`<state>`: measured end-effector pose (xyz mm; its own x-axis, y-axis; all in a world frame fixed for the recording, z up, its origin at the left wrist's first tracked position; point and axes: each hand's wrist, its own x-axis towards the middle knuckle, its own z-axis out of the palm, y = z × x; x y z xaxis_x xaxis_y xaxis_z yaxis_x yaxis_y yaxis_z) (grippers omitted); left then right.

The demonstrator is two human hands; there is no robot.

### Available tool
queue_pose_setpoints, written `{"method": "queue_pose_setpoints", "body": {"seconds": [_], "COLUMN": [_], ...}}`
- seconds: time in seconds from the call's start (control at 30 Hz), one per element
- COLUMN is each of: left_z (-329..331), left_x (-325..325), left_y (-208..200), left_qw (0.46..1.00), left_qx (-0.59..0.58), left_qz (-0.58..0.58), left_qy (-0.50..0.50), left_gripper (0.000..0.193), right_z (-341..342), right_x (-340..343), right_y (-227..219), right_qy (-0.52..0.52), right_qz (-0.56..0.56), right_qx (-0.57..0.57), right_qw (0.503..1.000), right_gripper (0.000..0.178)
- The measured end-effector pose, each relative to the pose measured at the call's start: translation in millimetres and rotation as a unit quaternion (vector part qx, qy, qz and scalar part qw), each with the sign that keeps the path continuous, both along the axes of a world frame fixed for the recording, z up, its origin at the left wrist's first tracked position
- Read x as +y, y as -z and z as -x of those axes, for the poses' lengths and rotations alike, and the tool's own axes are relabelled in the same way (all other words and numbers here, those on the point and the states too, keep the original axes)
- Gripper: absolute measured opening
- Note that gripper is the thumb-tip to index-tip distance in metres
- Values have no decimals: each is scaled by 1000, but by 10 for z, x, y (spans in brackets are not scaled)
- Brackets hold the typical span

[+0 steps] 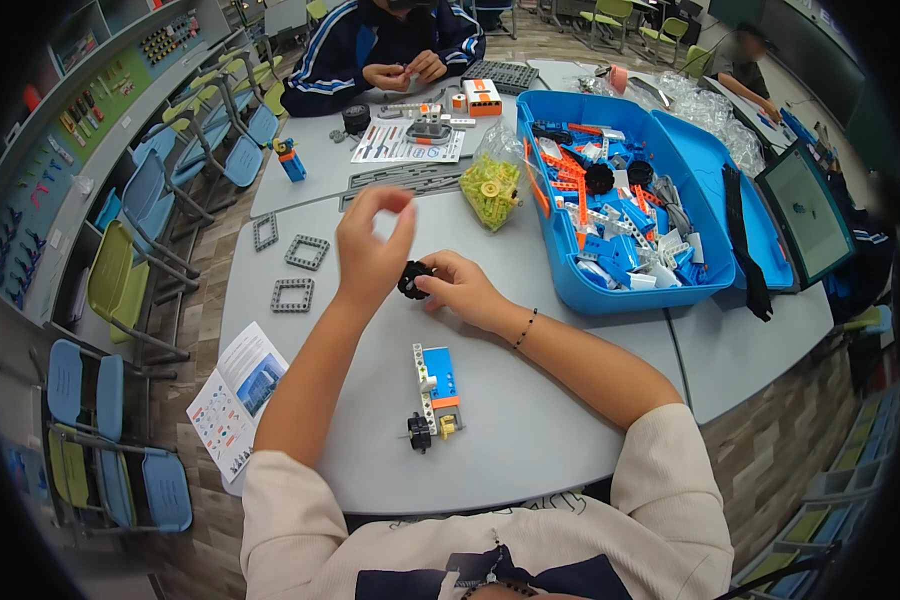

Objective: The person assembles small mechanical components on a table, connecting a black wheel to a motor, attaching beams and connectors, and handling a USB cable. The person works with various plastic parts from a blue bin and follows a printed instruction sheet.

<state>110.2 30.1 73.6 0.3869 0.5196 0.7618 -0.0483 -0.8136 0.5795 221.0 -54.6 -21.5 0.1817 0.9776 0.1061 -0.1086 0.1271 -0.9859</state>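
Note:
My right hand (465, 287) pinches a small black wheel (412, 280) just above the table, thumb in front. My left hand (370, 245) is raised beside it, thumb and forefinger bent toward each other in a ring. Motion smears those fingertips, so whether they hold anything cannot be made out. Nearer to me lies a partly built model (438, 385) of white, blue and orange building pieces. A black wheel (419, 430) sits at its near left end, with a yellowish piece (448, 426) to the right.
Grey square frames (307, 252) lie left of my hands, near an open leaflet (238, 400). Beyond are a bag of yellow-green pieces (490, 190) and long grey beams (415, 180). A blue bin (635, 300) of parts and a laptop (808, 210) stand right. A person (385, 50) handles something small opposite.

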Motion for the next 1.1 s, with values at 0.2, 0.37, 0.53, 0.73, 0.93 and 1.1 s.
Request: {"method": "queue_pose_setpoints", "body": {"seconds": [0.2,0.37,0.53,0.73,0.93,1.1], "left_z": [-1354,-1763,-1860,-1825,-1449,-671], "left_x": [182,411,533,478,463,475], "left_y": [-361,-318,-355,-536,-504,-194], "left_qw": [988,936,879,833,902,976], "left_qx": [109,283,418,498,344,165], "left_qz": [-34,-202,-229,-240,-260,-139], "left_qy": [107,46,17,0,10,11], "left_gripper": [14,8,8,10,15,17], "right_z": [4,-8,-6,-26,-23,-42], "right_x": [-9,-28,-28,-19,-49,-32], "right_y": [-10,-77,-82,-77,-124,-121], "right_qy": [-5,-28,-32,-32,-35,-17], "right_qz": [-15,1,-9,-14,10,14], "right_qx": [-5,-25,-37,-52,-14,36], "right_qw": [1000,999,999,998,999,999], "right_gripper": [29,30,30,30,31,33]}}
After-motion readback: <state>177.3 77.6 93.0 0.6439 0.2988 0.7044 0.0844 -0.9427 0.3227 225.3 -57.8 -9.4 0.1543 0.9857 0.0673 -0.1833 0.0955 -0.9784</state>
